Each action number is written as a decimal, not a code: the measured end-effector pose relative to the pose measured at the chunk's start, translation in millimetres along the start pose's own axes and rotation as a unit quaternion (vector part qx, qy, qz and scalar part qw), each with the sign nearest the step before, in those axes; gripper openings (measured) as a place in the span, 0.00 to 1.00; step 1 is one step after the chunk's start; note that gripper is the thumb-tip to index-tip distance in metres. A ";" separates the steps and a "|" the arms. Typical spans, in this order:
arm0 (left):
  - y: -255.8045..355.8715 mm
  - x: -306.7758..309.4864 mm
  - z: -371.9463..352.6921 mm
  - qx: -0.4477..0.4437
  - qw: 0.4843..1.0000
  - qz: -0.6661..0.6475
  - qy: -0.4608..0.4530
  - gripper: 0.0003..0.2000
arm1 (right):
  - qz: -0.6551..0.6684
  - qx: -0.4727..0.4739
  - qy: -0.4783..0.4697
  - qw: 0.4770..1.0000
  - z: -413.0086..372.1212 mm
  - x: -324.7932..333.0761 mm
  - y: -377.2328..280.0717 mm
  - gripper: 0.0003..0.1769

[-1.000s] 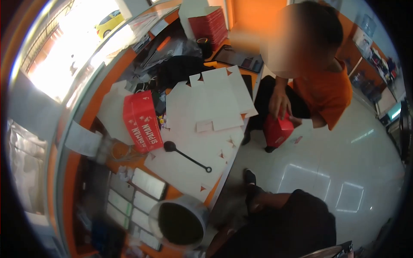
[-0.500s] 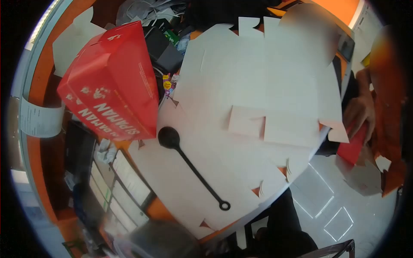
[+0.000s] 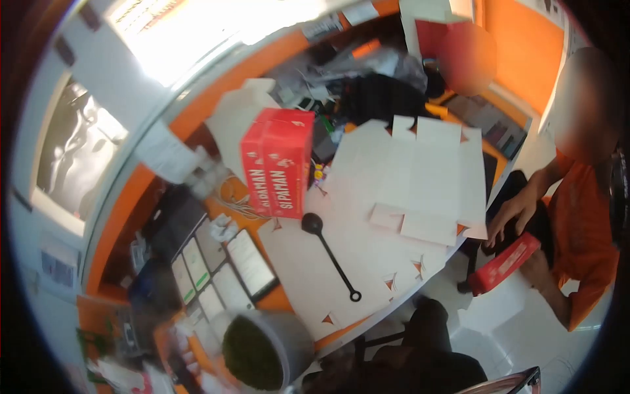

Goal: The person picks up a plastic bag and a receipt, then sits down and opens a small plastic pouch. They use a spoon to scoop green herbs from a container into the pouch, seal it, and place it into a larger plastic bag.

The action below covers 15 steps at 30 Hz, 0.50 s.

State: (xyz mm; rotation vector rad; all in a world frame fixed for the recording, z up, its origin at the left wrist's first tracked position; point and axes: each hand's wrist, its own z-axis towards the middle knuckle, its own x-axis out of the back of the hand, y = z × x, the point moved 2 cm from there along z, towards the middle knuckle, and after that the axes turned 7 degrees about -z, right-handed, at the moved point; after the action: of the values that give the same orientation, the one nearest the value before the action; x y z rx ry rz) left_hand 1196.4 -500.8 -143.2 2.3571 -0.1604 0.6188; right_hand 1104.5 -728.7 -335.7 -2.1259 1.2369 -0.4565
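Note:
Neither my left hand nor my right hand shows. Flat, pale die-cut cardboard sheets [image 3: 367, 164] lie overlapping on the table. A long black ladle-like tool [image 3: 335, 261] with a round head and a ring at its end rests on them. Beside its head stands a red box [image 3: 279, 164] printed "SI PAMAN". At the right, a co-worker in orange sleeves holds a narrow red carton [image 3: 505, 266] with one hand [image 3: 535, 266], while the other hand [image 3: 515, 213] is just above it.
A grey tub [image 3: 292, 341] with green contents stands at the bottom. Several pale rectangular panels [image 3: 226, 285] lie at the left near crumpled tissue [image 3: 224, 228]. Cables, plastic bags and dark items fill the back. Another person, blurred, is at the top right.
My view has swung, so the table's things appear lower and farther right. The co-worker's red piece, earlier with pale flaps spread, now shows as a narrow carton.

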 end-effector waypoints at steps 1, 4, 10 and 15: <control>-1.9 -1.5 4.4 -0.019 1.000 0.010 0.003 0.23 | -0.002 0.018 -0.004 1.000 -0.5 7.2 -3.9 0.19; -11.9 -14.6 11.4 -0.070 0.997 0.030 0.007 0.23 | 0.008 0.066 -0.041 0.997 4.8 22.6 -18.4 0.20; -46.9 -56.2 63.5 -0.125 0.982 0.114 0.083 0.25 | 0.063 0.132 -0.096 0.985 21.7 47.3 -46.4 0.21; 10.5 -43.5 18.4 -0.195 0.980 -0.041 0.026 0.20 | 0.136 0.183 -0.079 0.970 -6.4 36.8 -22.2 0.22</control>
State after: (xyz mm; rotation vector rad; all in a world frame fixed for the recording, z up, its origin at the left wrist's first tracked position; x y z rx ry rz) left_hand 1162.5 -522.9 -169.6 1.9578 -0.1457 0.5525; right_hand 1133.6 -754.8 -316.7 -1.6234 1.2221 -0.3542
